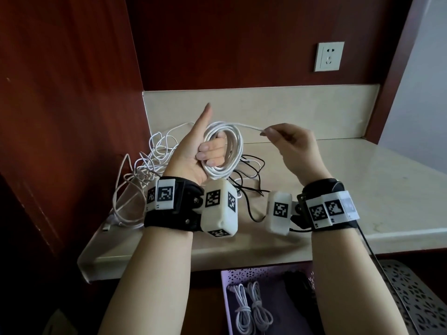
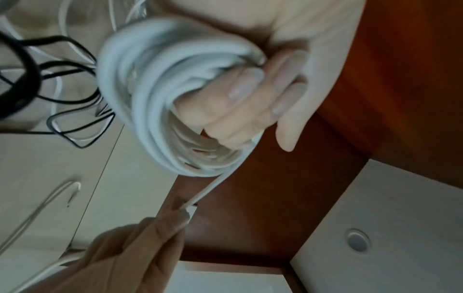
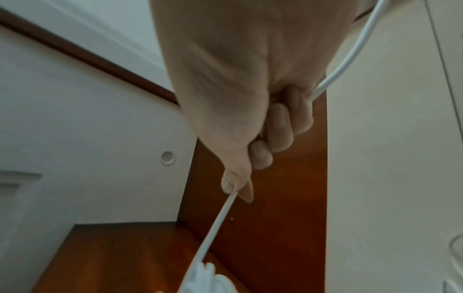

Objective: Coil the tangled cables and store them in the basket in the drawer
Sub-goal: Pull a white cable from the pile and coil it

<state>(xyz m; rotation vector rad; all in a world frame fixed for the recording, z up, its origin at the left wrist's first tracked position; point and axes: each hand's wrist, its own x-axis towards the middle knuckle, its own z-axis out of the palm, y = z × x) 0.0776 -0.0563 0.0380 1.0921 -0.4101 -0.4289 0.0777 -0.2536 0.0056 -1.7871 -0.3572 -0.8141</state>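
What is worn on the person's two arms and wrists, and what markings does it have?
Both forearms are bare, with no sleeves. The left wrist and the right wrist each carry a black strap with white blocks bearing black-and-white square code markers. A white boxy camera housing sits at each wrist. A thin black cable runs from the right strap.

- A pale stone counter (image 1: 338, 189) fills a corner, with a low upstand (image 1: 266, 105) of the same stone along its back.
- Dark red wood panelling (image 1: 217, 39) covers the wall behind it and to the left.
- A white wall socket (image 1: 329, 56) sits on the panelling above the upstand.
- A pale wall (image 1: 425, 68) stands at the right.
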